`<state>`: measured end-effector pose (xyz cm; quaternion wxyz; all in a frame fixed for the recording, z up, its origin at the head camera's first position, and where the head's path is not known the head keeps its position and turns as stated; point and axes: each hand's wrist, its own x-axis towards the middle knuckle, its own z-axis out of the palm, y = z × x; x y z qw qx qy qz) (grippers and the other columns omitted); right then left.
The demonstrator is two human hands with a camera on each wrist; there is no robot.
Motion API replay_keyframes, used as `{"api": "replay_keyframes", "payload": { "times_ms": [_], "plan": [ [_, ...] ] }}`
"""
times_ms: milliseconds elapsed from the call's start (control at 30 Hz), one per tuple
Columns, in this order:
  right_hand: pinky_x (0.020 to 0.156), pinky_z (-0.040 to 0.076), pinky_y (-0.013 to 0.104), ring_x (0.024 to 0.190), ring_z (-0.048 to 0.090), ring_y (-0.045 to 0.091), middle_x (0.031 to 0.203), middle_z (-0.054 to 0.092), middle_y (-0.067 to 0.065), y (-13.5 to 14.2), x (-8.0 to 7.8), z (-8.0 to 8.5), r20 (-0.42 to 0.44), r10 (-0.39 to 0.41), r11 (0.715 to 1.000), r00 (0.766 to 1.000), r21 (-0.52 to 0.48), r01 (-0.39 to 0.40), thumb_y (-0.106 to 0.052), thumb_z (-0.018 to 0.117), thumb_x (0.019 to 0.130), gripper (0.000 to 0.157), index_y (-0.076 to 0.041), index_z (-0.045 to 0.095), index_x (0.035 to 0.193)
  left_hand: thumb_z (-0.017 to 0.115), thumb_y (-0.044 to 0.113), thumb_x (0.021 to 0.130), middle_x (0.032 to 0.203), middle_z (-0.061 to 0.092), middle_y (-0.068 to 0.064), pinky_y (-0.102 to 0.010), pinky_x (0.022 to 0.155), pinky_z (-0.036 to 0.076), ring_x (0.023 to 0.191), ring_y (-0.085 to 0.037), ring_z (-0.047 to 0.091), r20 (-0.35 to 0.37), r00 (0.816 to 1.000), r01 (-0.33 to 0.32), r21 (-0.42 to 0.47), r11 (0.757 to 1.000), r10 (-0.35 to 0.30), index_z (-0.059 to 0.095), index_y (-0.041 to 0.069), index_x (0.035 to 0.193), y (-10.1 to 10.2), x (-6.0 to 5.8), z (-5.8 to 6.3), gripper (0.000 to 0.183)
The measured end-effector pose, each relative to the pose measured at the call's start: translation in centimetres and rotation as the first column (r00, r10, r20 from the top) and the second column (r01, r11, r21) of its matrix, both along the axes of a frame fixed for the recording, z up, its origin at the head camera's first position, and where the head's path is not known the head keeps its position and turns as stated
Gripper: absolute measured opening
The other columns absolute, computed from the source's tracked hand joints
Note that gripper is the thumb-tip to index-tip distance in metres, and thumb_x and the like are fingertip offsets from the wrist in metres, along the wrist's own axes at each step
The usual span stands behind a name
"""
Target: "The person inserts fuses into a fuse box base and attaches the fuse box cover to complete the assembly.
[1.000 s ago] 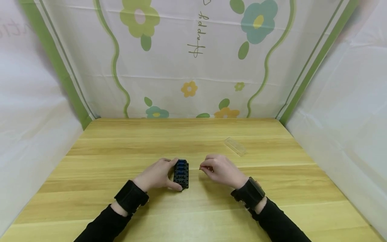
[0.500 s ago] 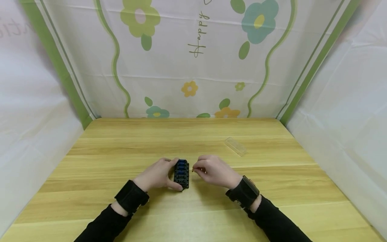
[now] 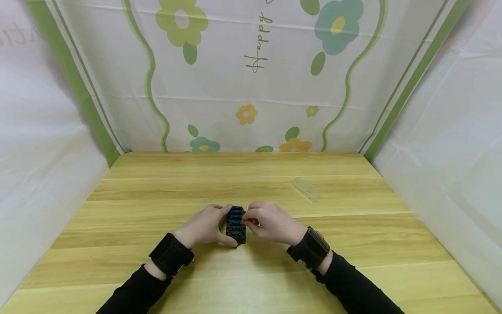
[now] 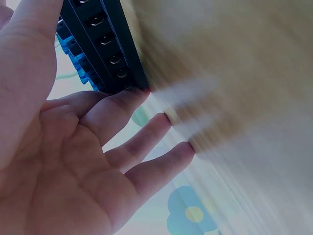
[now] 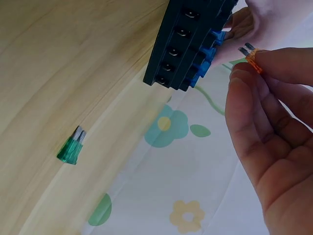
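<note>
A black fuse box (image 3: 236,231) with a row of blue slots stands on the wooden table in the head view. My left hand (image 3: 203,226) grips it from the left, thumb at the near end and forefinger at the far end; its other fingers reach to the tabletop in the left wrist view. Between thumb and forefinger, my right hand (image 3: 272,222) pinches an orange blade fuse (image 5: 253,62). Its two metal prongs point toward the box, and the fingertips are right at the box's right edge in the head view.
A green blade fuse (image 5: 71,147) lies on the table in the right wrist view. Farther back to the right is a clear plastic cover (image 3: 306,189). Printed white cloth (image 3: 219,87) hangs behind the table, with white sheets at both sides.
My right hand has moved left with the orange fuse, from a short distance off to the right edge of the fuse box. The left hand keeps its grip and stays in place.
</note>
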<state>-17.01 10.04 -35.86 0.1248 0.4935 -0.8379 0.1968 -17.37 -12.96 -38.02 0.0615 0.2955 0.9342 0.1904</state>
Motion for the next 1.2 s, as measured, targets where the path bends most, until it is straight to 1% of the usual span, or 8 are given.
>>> {"api": "replay_keyframes", "payload": {
  "times_ms": [167, 400, 667, 933, 1200],
  "plan": [
    [0.057, 0.035, 0.009, 0.062, 0.044, 0.001, 0.078, 0.052, -0.007, -0.4, 0.1, 0.1, 0.001, 0.006, 1.000, 1.000, 0.008, -0.006, -0.008, 0.064, 0.089, 0.009, -0.010, 0.073, 0.091, 0.076, 0.062, 0.066, 0.129, 0.051, -0.021, -0.040, 0.095, 0.041, 0.119, -0.033, 0.048, 0.001, 1.000, -0.003, -0.004, 1.000, 0.003, 0.040, 0.000, 0.143, 0.0, 0.1, 0.0, 0.105],
    [0.061, 0.037, 0.009, 0.068, 0.049, 0.001, 0.084, 0.057, -0.005, -0.7, 0.0, -0.1, 0.011, 0.019, 1.000, 1.000, 0.005, -0.019, -0.008, 0.064, 0.089, 0.010, -0.010, 0.073, 0.094, 0.076, 0.061, 0.066, 0.128, 0.052, -0.021, -0.039, 0.094, 0.041, 0.119, -0.032, 0.049, 0.006, 1.000, 0.001, -0.002, 1.000, -0.001, 0.041, 0.000, 0.143, 0.0, 0.1, 0.2, 0.104],
    [0.063, 0.038, 0.008, 0.070, 0.051, 0.001, 0.086, 0.059, -0.004, -1.2, -0.2, -0.1, 0.012, 0.039, 0.999, 0.999, 0.003, -0.039, -0.008, 0.064, 0.089, 0.011, -0.010, 0.073, 0.095, 0.075, 0.062, 0.067, 0.130, 0.050, -0.020, -0.039, 0.095, 0.041, 0.120, -0.032, 0.047, 0.013, 1.000, 0.010, 0.005, 1.000, -0.010, 0.039, 0.001, 0.144, -0.2, 0.1, 0.1, 0.104],
    [0.067, 0.040, 0.008, 0.074, 0.054, 0.002, 0.087, 0.061, -0.003, -1.6, -0.1, -0.1, 0.037, 0.021, 0.999, 0.999, 0.035, -0.022, -0.008, 0.064, 0.088, 0.010, -0.011, 0.072, 0.093, 0.076, 0.062, 0.066, 0.129, 0.051, -0.021, -0.040, 0.094, 0.041, 0.119, -0.033, 0.048, 0.002, 1.000, 0.004, 0.005, 1.000, -0.004, 0.040, 0.002, 0.144, -0.1, 0.1, 0.0, 0.105],
    [0.069, 0.040, 0.008, 0.076, 0.053, 0.002, 0.087, 0.061, -0.004, -2.0, -0.1, -0.4, 0.050, 0.009, 0.998, 0.999, 0.055, -0.012, -0.007, 0.065, 0.087, 0.010, -0.012, 0.072, 0.091, 0.076, 0.062, 0.066, 0.127, 0.053, -0.019, -0.039, 0.093, 0.042, 0.118, -0.031, 0.049, 0.000, 1.000, 0.001, 0.002, 1.000, -0.001, 0.042, 0.004, 0.143, -0.1, 0.1, 0.1, 0.103]
  ]
}}
